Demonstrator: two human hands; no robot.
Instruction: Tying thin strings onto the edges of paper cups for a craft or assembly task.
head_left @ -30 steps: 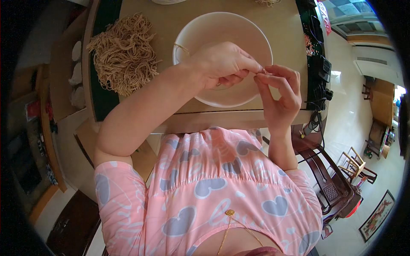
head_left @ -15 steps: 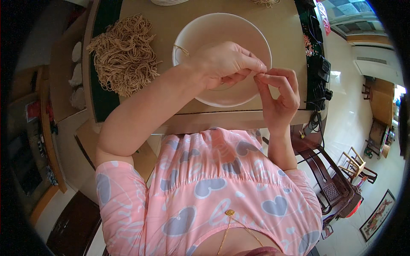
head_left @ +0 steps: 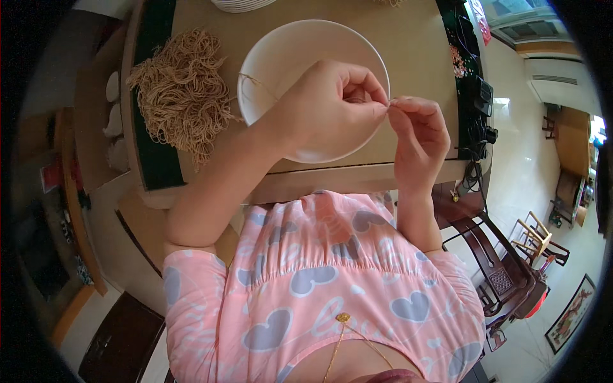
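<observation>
Over the white bowl [head_left: 281, 51], both my hands meet at their fingertips, near the bowl's right rim. My left hand [head_left: 338, 102] is closed in a pinch, its arm crossing the bowl's near left side. My right hand [head_left: 421, 137] pinches from the other side, thumb against forefinger. Between the fingertips only a tiny bit of what looks like thin string shows; the rest is hidden. A tan string [head_left: 252, 79] lies over the bowl's left rim and runs inside toward my left wrist. A heap of tan string [head_left: 182, 92] lies left of the bowl.
Stacked white plates [head_left: 242, 5] stand at the table's far edge. On the table's right side are a black adapter [head_left: 483, 96], cables and small pinkish bits [head_left: 458, 62]. A dark wooden chair [head_left: 498, 268] stands to the right, a cardboard box [head_left: 99, 115] to the left.
My left hand has turned, its back now more toward me, and its elbow has come inward. The fingertips still meet. The bowl appears slightly further left in view.
</observation>
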